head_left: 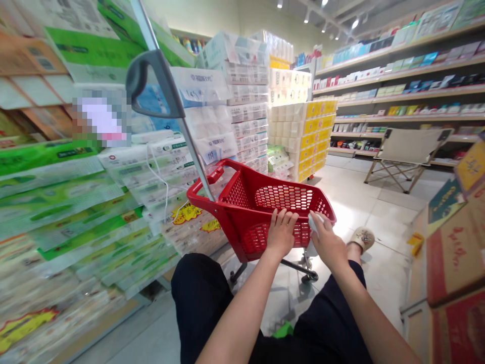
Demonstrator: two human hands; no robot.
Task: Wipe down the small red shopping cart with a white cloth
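Observation:
A red plastic shopping basket on wheels (242,202) stands on the tiled floor in front of my knees, empty inside. Its long metal pull handle with a grey grip (149,83) leans up to the left. My left hand (281,233) rests on the basket's near rim, fingers curled over the edge. My right hand (325,241) is beside it at the rim, closed around a small white object (313,221) that I cannot make out. My legs in dark trousers fill the bottom of the view.
Stacked packs of tissue and toilet paper (94,202) line the left side. A tall pallet of paper rolls (299,136) stands behind the basket. A folding chair (409,151) sits before shelves at the right. Cardboard boxes (454,247) stand close on my right.

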